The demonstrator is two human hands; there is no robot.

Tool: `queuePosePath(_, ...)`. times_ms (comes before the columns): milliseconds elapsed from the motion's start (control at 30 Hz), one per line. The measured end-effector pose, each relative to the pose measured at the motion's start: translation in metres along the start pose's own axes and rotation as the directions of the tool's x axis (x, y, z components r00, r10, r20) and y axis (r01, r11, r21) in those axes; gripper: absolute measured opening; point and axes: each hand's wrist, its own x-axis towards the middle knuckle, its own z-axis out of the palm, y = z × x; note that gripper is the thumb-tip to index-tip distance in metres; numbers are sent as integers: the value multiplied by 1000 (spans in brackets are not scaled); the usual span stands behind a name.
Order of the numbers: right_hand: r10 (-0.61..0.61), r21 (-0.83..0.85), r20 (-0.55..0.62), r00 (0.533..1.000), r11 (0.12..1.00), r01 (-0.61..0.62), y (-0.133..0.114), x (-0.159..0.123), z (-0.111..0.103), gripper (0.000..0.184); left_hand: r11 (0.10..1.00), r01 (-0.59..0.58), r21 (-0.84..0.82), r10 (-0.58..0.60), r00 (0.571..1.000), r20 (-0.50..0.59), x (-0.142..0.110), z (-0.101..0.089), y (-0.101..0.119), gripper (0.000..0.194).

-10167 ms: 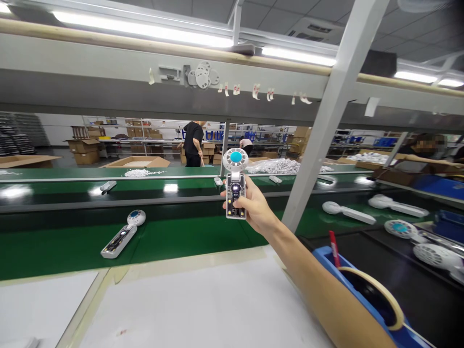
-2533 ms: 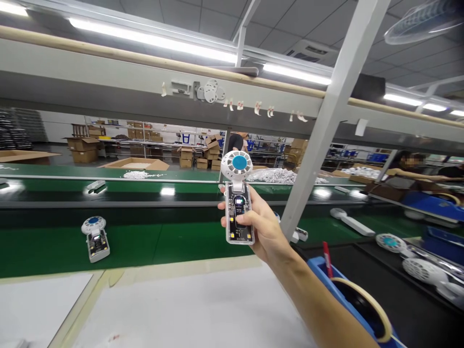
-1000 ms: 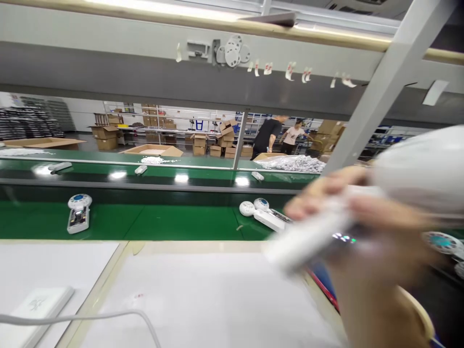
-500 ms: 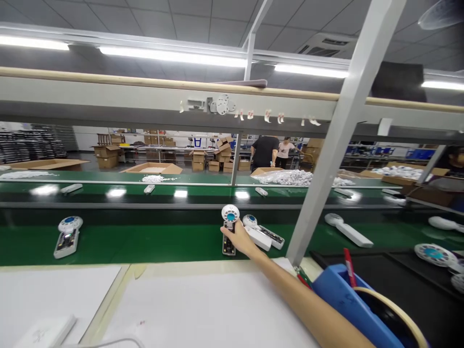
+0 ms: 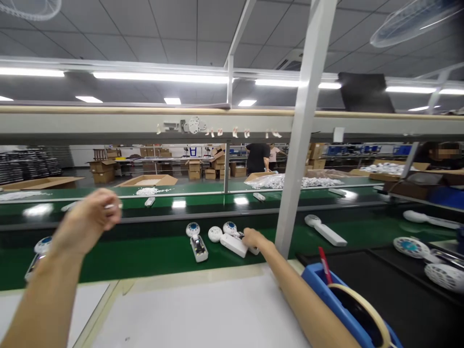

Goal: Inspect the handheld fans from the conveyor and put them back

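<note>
My right hand [image 5: 255, 238] reaches over the green belt, fingers closed on the handle of a handheld fan [image 5: 229, 227] with a white round head, blue centre and exposed insides. Against that fan lies a white handle piece with a round head [image 5: 234, 245], partly covering it. To their left, another opened handheld fan [image 5: 199, 248] rests with its circuitry showing. My left hand [image 5: 89, 220] is raised at the left above the belt, fingers curled together, slightly blurred. A small whitish spot shows at its fingertips; what it is I cannot make out. Behind my left forearm, one more opened fan [image 5: 43, 245] is partly hidden.
A grey post [image 5: 297, 130] rises right of my right hand. Beside it stand a blue bin [image 5: 315, 280] with a red pen and a tape roll, and a black mat [image 5: 362, 270] holding fan parts. White sheets [image 5: 203, 309] cover the near table. People work behind.
My right hand has let go of the opened fan, which stays on the belt, and moved right to the neighbouring fan. My left hand has come into view. The view has turned right.
</note>
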Motion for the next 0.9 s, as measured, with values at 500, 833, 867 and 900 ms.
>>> queuePosePath(500, 50, 37, -54, 997, 998, -48, -5, -4, 23, 38, 455, -747, 485, 16, 552, 834, 0, 292, -113, 49)
queuePosePath(833, -111, 27, 51, 993, 994, 109, -15, -5, 35, 38, 452, -258, 854, -157, 920, 361, 0, 199, -83, 58)
queuePosePath(867, -126, 39, 57, 990, 992, 124, -17, -5, 37, 37, 454, -187, 871, -204, 930, 306, 2, 193, -78, 55)
queuePosePath(900, -138, 52, 62, 988, 989, 135, -18, -5, 40, 36, 455, -126, 881, -251, 931, 263, 4, 187, -72, 53)
